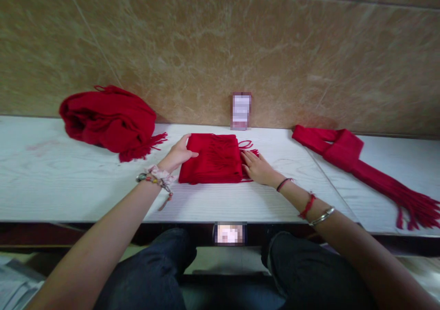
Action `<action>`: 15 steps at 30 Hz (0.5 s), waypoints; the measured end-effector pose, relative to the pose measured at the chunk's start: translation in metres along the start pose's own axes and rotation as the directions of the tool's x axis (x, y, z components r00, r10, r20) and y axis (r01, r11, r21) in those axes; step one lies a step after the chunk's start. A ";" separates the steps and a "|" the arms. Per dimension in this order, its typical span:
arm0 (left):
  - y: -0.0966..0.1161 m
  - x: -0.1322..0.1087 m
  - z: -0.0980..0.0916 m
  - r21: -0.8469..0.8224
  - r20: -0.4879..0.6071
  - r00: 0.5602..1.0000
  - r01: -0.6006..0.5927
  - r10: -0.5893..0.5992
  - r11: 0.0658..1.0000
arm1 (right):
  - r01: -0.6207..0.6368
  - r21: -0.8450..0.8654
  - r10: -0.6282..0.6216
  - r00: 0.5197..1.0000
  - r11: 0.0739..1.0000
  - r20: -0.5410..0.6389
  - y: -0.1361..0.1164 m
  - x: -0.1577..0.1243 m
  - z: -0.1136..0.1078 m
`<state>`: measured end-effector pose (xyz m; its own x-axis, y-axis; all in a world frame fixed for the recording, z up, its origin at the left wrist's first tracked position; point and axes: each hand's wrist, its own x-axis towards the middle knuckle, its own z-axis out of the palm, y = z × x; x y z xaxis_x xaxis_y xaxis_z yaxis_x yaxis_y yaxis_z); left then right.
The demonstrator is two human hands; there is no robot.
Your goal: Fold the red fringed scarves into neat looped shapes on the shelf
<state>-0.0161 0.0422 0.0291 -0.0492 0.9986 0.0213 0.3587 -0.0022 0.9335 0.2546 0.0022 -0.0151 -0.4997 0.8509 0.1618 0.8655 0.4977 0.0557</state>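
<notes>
A red scarf (216, 161), folded into a flat square with fringe showing on top, lies on the white table in front of me. My left hand (179, 154) grips its left edge, thumb over the top and the other fingers partly hidden behind the edge. At the right edge, my right hand (258, 167) rests with fingers stretched out over the loose red fringe (253, 152). Some strands stick out past those fingers.
To the left sits a bunched red scarf (110, 122) against the tan marbled wall (206, 48). A looped red scarf (343, 152) trails fringe toward the right front. A blurred-out upright item (241, 111) leans at the wall. The white table (85, 190) ends just before my knees.
</notes>
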 end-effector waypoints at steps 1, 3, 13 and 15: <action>0.002 -0.001 -0.001 0.006 0.001 1.000 0.006 -0.006 1.000 | 0.005 -0.003 -0.005 1.000 1.000 0.005 0.000 -0.001 -0.001; 0.008 -0.006 -0.003 0.017 0.009 1.000 0.024 -0.025 1.000 | 0.021 -0.012 -0.021 1.000 1.000 0.005 0.003 -0.003 -0.001; 0.016 -0.013 -0.032 0.128 -0.015 0.999 0.048 -0.046 0.991 | -0.017 -0.035 0.018 0.999 0.999 0.027 0.025 -0.021 0.002; 0.015 -0.011 -0.045 0.194 -0.022 1.000 0.007 -0.003 0.981 | -0.036 -0.030 0.037 0.999 0.999 0.027 0.033 -0.027 0.002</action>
<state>-0.0524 0.0284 0.0586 -0.0709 0.9971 0.0263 0.5323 0.0156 0.8464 0.2967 -0.0035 -0.0193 -0.4684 0.8728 0.1371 0.8835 0.4617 0.0792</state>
